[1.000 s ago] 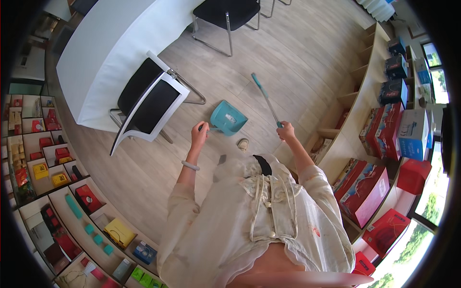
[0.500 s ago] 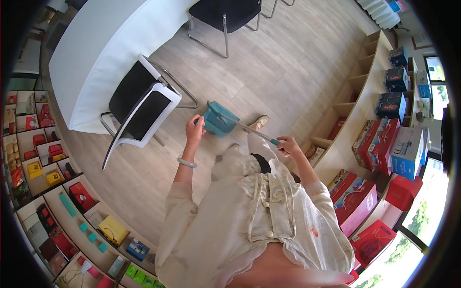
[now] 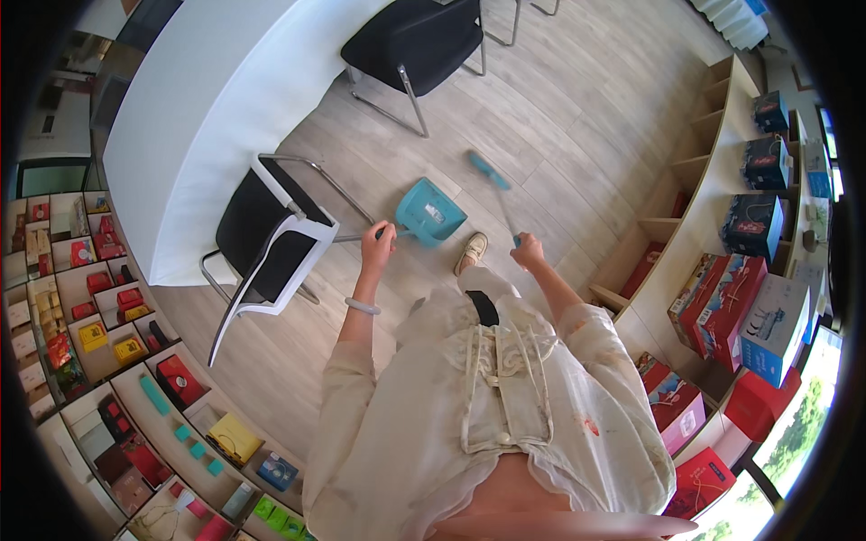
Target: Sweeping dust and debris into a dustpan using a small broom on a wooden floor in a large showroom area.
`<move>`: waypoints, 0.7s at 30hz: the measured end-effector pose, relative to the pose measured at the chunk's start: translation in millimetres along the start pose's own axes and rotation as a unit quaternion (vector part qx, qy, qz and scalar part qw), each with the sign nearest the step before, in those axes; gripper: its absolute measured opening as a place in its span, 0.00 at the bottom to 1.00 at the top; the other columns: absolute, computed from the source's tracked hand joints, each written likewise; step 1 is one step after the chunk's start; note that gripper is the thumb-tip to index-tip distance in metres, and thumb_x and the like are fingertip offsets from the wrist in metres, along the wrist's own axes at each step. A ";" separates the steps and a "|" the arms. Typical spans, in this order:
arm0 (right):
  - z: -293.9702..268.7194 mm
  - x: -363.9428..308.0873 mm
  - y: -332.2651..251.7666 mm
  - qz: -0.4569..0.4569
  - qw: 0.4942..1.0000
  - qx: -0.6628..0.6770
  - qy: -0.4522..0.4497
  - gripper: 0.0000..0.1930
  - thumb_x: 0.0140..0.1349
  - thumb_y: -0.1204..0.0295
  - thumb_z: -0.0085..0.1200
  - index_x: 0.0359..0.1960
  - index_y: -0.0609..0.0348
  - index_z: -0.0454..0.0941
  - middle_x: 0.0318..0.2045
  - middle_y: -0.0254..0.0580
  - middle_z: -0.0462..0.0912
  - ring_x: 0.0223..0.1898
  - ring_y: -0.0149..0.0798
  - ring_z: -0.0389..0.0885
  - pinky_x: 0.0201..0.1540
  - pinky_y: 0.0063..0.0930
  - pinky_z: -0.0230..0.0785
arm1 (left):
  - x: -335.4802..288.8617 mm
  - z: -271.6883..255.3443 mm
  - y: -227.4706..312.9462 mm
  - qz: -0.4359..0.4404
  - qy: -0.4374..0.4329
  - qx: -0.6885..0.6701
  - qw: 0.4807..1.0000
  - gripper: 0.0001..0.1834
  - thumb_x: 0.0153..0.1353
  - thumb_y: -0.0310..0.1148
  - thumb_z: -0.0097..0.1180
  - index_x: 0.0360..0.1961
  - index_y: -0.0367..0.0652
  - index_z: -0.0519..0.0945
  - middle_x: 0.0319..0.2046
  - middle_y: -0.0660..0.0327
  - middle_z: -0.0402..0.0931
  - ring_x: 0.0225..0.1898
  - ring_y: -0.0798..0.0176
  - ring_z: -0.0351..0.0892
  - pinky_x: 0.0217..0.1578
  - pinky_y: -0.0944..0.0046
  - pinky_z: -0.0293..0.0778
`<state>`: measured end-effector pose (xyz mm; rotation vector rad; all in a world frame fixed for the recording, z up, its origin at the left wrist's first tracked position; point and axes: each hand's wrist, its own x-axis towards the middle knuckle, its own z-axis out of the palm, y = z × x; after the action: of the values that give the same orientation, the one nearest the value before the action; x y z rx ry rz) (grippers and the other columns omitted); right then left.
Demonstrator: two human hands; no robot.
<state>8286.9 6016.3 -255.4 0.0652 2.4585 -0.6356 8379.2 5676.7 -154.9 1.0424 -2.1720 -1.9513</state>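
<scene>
My left hand (image 3: 378,242) is closed around the handle of a teal dustpan (image 3: 429,213), whose wide pan lies ahead of my feet with its open side toward the right. In my right hand (image 3: 527,251) is the upper end of a long-handled broom (image 3: 489,169). Its thin grey stick runs forward from my grip to a narrow teal head over the floor, to the right of and beyond the dustpan. Broom head and dustpan are apart. Whether the dustpan holds anything is too unclear to tell.
A black-and-white chair (image 3: 271,236) stands close left of the dustpan, beside a white-covered table (image 3: 194,135). Another black chair (image 3: 417,45) is farther ahead. Wooden shelving (image 3: 663,212) with boxes runs along the right; more shelves (image 3: 126,361) line the left.
The broom head has swung forward and right, away from the dustpan. The dustpan's open side now faces more to the right. My view has shifted slightly.
</scene>
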 end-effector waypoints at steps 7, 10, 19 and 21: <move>-75.7 -6.6 21.8 0.195 0.889 0.366 -0.194 0.22 0.45 0.83 0.54 0.46 0.59 0.75 0.17 0.41 0.74 0.11 0.32 0.68 0.09 0.25 0.55 | 44.6 39.2 39.5 -0.014 -0.040 0.019 0.999 0.12 0.56 0.37 0.49 0.19 0.43 0.71 0.17 0.69 0.68 0.11 0.74 0.68 0.11 0.76 0.61; -103.1 -9.1 51.7 0.242 0.838 0.457 -0.174 0.22 0.47 0.83 0.53 0.47 0.59 0.74 0.15 0.42 0.73 0.10 0.31 0.67 0.09 0.25 0.54 | 53.1 59.1 66.3 -0.009 -0.039 0.025 0.999 0.13 0.56 0.36 0.49 0.17 0.43 0.70 0.15 0.69 0.67 0.11 0.74 0.66 0.11 0.75 0.61; -178.8 33.4 106.8 0.176 0.963 0.204 0.032 0.23 0.47 0.79 0.51 0.49 0.59 0.71 0.24 0.48 0.78 0.16 0.38 0.77 0.14 0.32 0.68 | 99.6 144.0 118.2 0.028 -0.116 0.050 0.992 0.14 0.55 0.36 0.49 0.16 0.42 0.69 0.13 0.69 0.64 0.11 0.75 0.63 0.12 0.74 0.59; -187.1 54.7 108.4 0.152 0.975 0.126 0.097 0.24 0.46 0.77 0.52 0.50 0.59 0.70 0.27 0.48 0.79 0.18 0.39 0.78 0.16 0.32 0.70 | 114.6 167.5 126.1 0.025 -0.135 0.063 0.989 0.14 0.55 0.36 0.49 0.16 0.42 0.70 0.13 0.69 0.64 0.11 0.75 0.63 0.12 0.74 0.59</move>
<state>8161.8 6192.3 -199.5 0.6196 2.4635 -0.8308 8158.7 5762.8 -121.8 0.7652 -2.4597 -2.0626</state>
